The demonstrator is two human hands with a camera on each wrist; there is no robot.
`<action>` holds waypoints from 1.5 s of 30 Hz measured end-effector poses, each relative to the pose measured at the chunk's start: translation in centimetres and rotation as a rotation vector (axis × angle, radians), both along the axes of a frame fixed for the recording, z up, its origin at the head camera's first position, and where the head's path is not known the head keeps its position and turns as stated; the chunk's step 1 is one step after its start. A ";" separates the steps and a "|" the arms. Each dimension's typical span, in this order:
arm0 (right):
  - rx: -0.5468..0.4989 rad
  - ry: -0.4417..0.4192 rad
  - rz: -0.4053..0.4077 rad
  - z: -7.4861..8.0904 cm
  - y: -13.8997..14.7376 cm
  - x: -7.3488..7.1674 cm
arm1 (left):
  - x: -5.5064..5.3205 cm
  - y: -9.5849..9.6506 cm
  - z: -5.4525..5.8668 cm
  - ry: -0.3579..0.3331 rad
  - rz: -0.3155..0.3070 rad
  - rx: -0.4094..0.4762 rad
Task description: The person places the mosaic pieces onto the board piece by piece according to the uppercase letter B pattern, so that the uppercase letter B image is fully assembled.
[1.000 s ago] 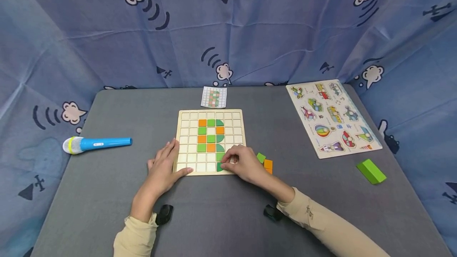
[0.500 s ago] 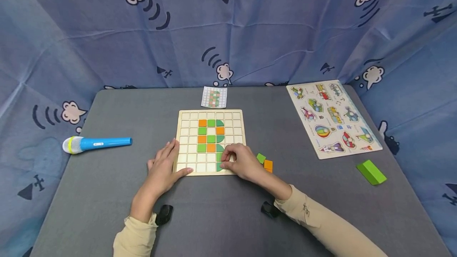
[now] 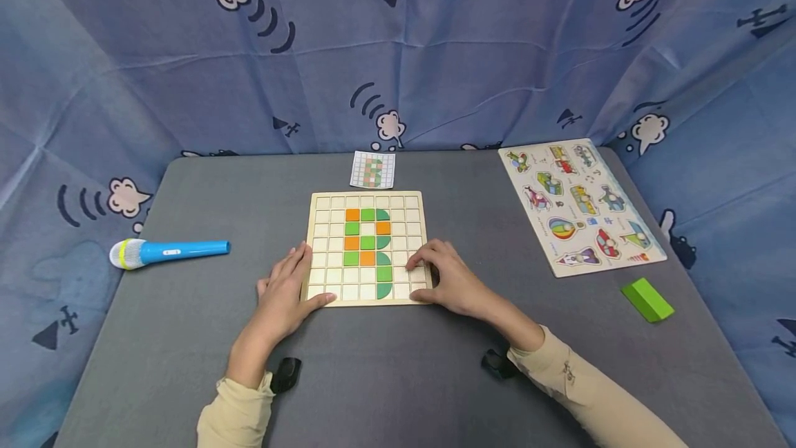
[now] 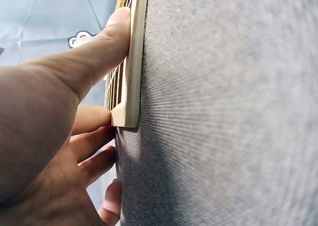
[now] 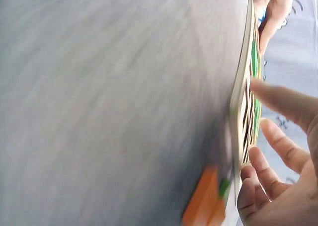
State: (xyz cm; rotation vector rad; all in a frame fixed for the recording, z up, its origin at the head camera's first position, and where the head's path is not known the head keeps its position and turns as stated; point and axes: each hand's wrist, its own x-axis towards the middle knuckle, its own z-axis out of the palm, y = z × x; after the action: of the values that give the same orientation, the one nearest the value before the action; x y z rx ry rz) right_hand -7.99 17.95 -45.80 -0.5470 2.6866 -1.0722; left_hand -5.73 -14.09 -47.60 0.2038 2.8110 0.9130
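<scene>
A wooden grid board (image 3: 323,274) lies on the table with orange, green and rounded dark-green tiles forming a figure in its cells. My left hand (image 3: 282,296) rests at its lower left corner, thumb over the front edge and the other fingers fairly straight along the left side. At the board's lower right my right hand (image 3: 450,282) hovers with thumb and forefinger apart and nothing between them. A rounded dark-green tile (image 3: 383,290) sits in the bottom row, below a green square tile (image 3: 383,274). Loose orange blocks (image 5: 202,198) and a green piece (image 5: 224,187) show beside the board in the right wrist view; my right hand hides them from the head view.
A small pattern card (image 3: 372,170) lies behind the board. On the left is a blue toy microphone (image 3: 180,249). A picture puzzle board (image 3: 581,209) lies at the right rear, with a green block (image 3: 647,300) in front of it. A patterned curtain (image 3: 497,33) hangs behind the table.
My right hand has let go of the rounded dark-green tile in the bottom row and moved right, covering the loose pieces beside the board. My left hand has stayed put.
</scene>
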 end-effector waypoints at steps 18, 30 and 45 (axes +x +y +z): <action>0.079 -0.074 -0.046 0.3 7.7 0.5 | 0.0 0.1 0.3 -0.027 0.000 -0.005; 0.042 0.070 -0.165 -0.5 7.9 0.4 | 0.0 0.0 0.2 -0.016 -0.004 -0.006; -0.059 0.096 -0.143 -0.5 2.2 -0.3 | 0.0 0.0 0.3 -0.017 -0.004 -0.017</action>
State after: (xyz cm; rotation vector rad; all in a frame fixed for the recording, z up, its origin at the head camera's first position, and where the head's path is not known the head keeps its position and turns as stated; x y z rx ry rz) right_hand -8.29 20.16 -46.34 -0.4327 2.8222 -1.1939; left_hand -5.72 -14.12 -47.30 0.1980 2.8012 0.8861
